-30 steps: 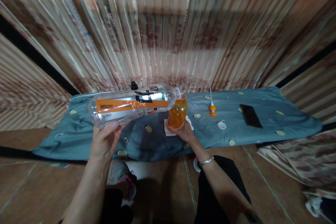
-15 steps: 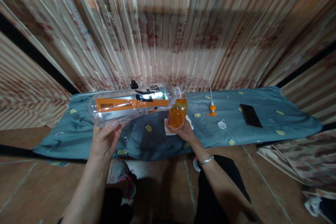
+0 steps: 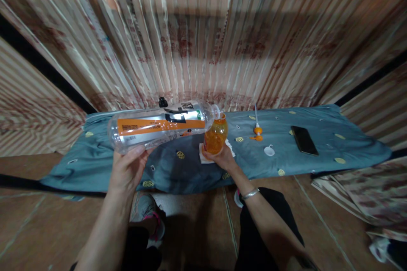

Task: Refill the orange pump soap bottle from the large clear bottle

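My left hand grips the base end of a large clear plastic bottle with an orange label, held on its side. Its open mouth rests over the top of a small orange bottle. My right hand wraps round the lower part of that small bottle, which stands on a white paper on the blue-grey cloth. A bracelet shows on my right wrist.
An orange pump head with a tube, a small white cap and a black phone lie on the cloth to the right. A black cap sits behind the big bottle. Striped boards stand behind; my shoes are below.
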A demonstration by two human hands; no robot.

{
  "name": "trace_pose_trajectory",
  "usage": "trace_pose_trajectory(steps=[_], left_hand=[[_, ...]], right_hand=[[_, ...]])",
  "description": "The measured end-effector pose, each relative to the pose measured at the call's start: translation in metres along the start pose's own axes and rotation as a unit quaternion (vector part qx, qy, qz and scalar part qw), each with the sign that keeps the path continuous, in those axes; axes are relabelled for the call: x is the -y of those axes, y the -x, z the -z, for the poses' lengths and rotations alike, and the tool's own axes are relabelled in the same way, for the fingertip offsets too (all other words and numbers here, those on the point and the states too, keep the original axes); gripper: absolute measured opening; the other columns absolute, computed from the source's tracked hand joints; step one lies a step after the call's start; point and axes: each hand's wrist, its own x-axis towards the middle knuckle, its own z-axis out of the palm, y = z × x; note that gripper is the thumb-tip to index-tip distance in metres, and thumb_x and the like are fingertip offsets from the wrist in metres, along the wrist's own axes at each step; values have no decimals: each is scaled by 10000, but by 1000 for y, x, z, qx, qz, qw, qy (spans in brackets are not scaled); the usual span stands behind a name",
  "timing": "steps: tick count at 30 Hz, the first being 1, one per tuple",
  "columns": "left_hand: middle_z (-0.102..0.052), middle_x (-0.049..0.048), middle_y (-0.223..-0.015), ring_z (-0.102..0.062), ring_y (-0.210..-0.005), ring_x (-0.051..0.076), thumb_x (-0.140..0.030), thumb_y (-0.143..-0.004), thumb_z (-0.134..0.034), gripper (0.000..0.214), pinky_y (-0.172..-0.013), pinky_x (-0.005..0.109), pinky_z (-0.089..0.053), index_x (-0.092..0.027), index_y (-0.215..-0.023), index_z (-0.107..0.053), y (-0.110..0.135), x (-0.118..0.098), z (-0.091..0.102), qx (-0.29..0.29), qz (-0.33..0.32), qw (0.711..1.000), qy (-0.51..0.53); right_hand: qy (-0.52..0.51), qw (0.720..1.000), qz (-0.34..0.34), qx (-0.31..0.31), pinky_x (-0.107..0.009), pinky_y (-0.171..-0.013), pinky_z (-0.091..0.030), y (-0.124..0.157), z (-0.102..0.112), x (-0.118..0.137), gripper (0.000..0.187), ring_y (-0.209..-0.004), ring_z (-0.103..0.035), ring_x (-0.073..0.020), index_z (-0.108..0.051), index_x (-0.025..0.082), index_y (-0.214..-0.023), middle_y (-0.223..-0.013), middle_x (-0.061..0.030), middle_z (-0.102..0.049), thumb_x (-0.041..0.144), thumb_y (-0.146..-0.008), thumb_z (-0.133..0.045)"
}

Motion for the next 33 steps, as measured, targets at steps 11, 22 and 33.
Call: trace_pose_trajectory(steps=[11, 22, 33], left_hand=[[-959, 81, -1050, -934, -1168, 420, -361, -575, -1186, 724, -1157, 607, -771, -287, -1249, -930, 2, -2, -2, -9, 10, 1000, -3], [-968, 67, -1119, -920, -1257, 447, -405, -566, -1207, 764, -1117, 596, -785, -334, -1269, -917, 2, -2, -2, -1, 9, 1000, -8], [-967, 60, -1104, -935, -1214, 431, -341, -591, -1214, 801, -1175, 659, -761, -326, -1331, -909, -4, -3, 11, 18, 37, 999, -2]], right_hand=[[19, 1000, -2, -4, -601, -1156, -774, 0, 0, -1, 566, -1183, -947, -370, -772, 296, -1174, -1278, -113, -970, 523, -715, -1012], [4, 1000, -7, -4, -645, -1189, -762, 1, 0, 4, 595, -1203, -942, -389, -739, 299, -1187, -1276, -113, -968, 535, -714, -1011], [-4, 1000, 3, -13, -617, -1157, -775, 0, -2, -4, 658, -1177, -946, -378, -754, 298, -1214, -1258, -99, -970, 606, -706, -1036]])
